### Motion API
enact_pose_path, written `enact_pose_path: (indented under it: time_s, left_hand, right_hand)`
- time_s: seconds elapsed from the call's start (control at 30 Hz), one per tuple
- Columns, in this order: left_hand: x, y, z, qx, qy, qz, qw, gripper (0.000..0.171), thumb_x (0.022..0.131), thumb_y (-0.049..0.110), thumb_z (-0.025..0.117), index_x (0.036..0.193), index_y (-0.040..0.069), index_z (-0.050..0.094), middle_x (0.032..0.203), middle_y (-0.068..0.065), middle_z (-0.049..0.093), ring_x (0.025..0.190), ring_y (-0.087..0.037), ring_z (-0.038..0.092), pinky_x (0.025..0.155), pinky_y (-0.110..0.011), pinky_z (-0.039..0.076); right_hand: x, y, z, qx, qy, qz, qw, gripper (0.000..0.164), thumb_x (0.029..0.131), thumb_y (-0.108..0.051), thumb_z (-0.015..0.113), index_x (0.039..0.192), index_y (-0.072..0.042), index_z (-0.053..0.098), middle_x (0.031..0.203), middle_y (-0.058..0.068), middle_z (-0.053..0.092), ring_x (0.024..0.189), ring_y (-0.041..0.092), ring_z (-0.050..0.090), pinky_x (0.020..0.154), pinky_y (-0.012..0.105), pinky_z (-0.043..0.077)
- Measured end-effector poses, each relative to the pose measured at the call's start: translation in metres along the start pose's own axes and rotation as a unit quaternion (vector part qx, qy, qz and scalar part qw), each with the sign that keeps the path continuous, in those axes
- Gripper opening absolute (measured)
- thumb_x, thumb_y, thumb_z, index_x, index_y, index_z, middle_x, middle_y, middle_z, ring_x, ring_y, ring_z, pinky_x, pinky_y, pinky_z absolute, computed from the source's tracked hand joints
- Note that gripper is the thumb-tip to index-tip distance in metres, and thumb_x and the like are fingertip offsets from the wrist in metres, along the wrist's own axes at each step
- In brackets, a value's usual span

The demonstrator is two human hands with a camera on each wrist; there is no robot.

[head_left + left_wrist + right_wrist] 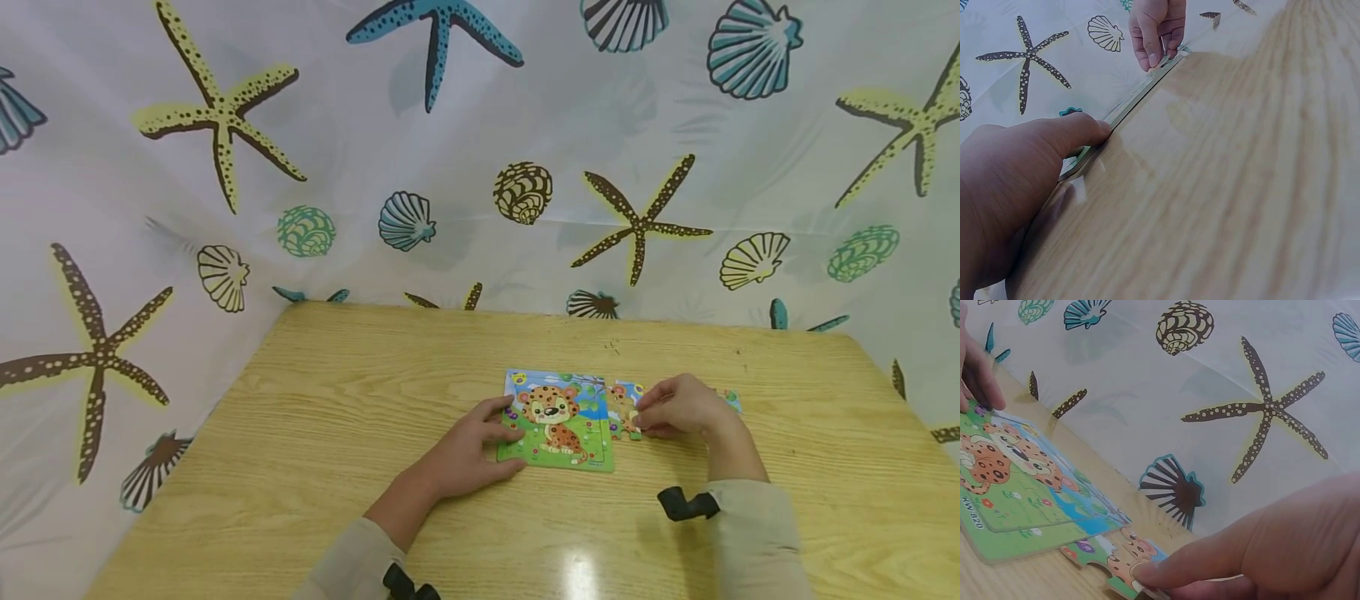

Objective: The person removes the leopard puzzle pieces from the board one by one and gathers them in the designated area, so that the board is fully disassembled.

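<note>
A flat jigsaw puzzle board [558,421] with a spotted cartoon leopard on grass lies on the wooden table. My left hand [474,447] rests at its left side, fingers spread over the edge; its thumb [1088,130] touches the near edge. Against the board's right side lie loose puzzle pieces [621,408] with leopard spots and flowers. My right hand [682,408] pinches one puzzle piece [1125,565] there, thumb on top; the fingers beneath are partly hidden. Further right, another bit of puzzle [729,398] shows from behind the right hand.
The wooden table [360,400] extends on both sides of the board. A white curtain [465,142] printed with starfish and shells hangs along the table's back and left edges. Black wrist mounts [687,504] sit on both sleeves.
</note>
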State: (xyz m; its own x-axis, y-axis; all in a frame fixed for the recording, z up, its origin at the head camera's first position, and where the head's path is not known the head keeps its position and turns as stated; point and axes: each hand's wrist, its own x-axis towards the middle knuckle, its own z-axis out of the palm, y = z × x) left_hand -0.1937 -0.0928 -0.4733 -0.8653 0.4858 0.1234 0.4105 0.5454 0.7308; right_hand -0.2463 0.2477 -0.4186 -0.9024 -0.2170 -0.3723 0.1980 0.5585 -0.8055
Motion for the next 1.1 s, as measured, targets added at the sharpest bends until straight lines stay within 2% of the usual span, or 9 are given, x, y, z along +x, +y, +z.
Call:
enact_pose_path:
  time_s: [0.4,0.57,0.73,0.93,1.1]
  left_hand:
    - [-0.001,0.002,0.001,0.002,0.002,0.004,1.0000,0.043,0.088,0.032,0.078,0.123,0.008,0.072,0.160,-0.009,0.034,0.144,-0.034,0.039,0.116,-0.050,0.038]
    - [-0.001,0.002,0.001,-0.001,0.003,0.005,1.0000,0.042,0.087,0.031,0.078,0.122,0.008,0.073,0.160,-0.009,0.035,0.144,-0.034,0.039,0.116,-0.050,0.038]
    - [0.000,0.001,0.001,-0.002,0.003,0.006,1.0000,0.042,0.087,0.032,0.078,0.122,0.009,0.073,0.160,-0.008,0.035,0.144,-0.033,0.040,0.115,-0.049,0.039]
    - [0.001,0.001,0.001,0.000,0.003,0.005,1.0000,0.043,0.087,0.032,0.078,0.122,0.008,0.072,0.160,-0.008,0.035,0.144,-0.032,0.040,0.115,-0.049,0.039]
    - [0.001,0.002,0.000,-0.002,0.001,0.000,1.0000,0.043,0.088,0.032,0.078,0.123,0.009,0.072,0.160,-0.008,0.034,0.145,-0.033,0.038,0.116,-0.050,0.039]
  right_hand:
    - [-0.002,-0.004,0.011,-0.015,0.018,0.004,1.000,0.020,0.084,-0.001,0.077,0.099,0.009,0.067,0.076,0.006,0.073,0.062,0.013,0.067,0.059,0.027,0.058]
    - [-0.003,-0.009,0.013,-0.028,0.020,0.001,0.999,0.016,0.088,-0.006,0.073,0.098,0.006,0.067,0.079,0.008,0.073,0.062,0.013,0.067,0.061,0.028,0.059]
    - [-0.004,-0.017,0.016,-0.015,0.009,-0.019,1.000,0.023,0.095,-0.015,0.067,0.104,0.006,0.065,0.091,0.013,0.074,0.066,0.014,0.069,0.065,0.030,0.060]
    - [0.000,-0.022,0.022,0.011,-0.022,-0.049,0.999,0.030,0.100,-0.016,0.062,0.116,0.009,0.062,0.099,0.017,0.071,0.074,0.015,0.070,0.068,0.030,0.060]
    - [0.007,-0.027,0.035,0.021,-0.026,-0.071,0.997,0.032,0.101,-0.015,0.059,0.121,0.009,0.063,0.105,0.021,0.070,0.074,0.015,0.069,0.066,0.030,0.060]
